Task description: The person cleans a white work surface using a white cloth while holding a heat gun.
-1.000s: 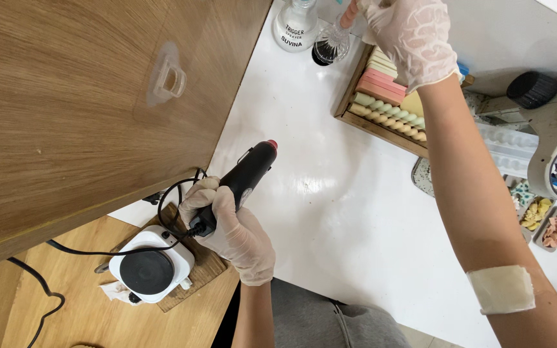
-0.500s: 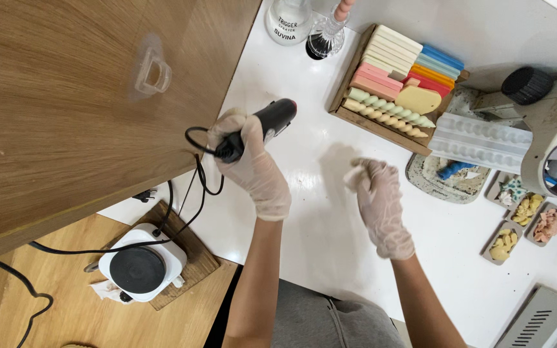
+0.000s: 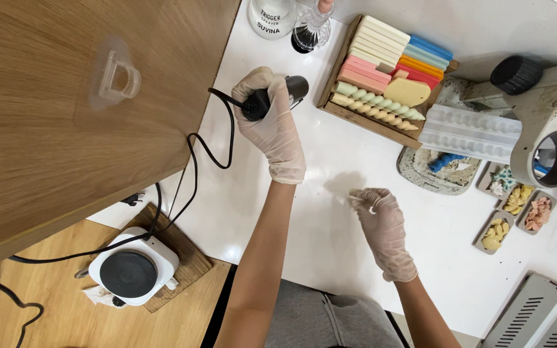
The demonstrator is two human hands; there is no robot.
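My left hand (image 3: 272,122), in a thin white glove, grips a black corded hand tool (image 3: 275,96) and holds it over the white table (image 3: 330,193), its tip pointing toward a wooden tray (image 3: 346,116) of coloured wax bars. The tool's black cord (image 3: 191,167) trails back to the left. My gloved right hand (image 3: 381,222) hovers low over the table nearer to me, fingertips pinched together; whether it holds something small I cannot tell.
A white hot plate (image 3: 130,270) sits on a wooden board at lower left. A wooden cabinet door (image 3: 66,96) fills the left. Clear bottles (image 3: 272,16) stand at the back. At the right lie a white ribbed mould (image 3: 469,132), small trays of wax pieces (image 3: 514,212) and a machine (image 3: 549,138).
My left hand has carried the black tool up from beside the hot plate onto the table near the wax tray. My right hand came back from the bottles to the table's near side.
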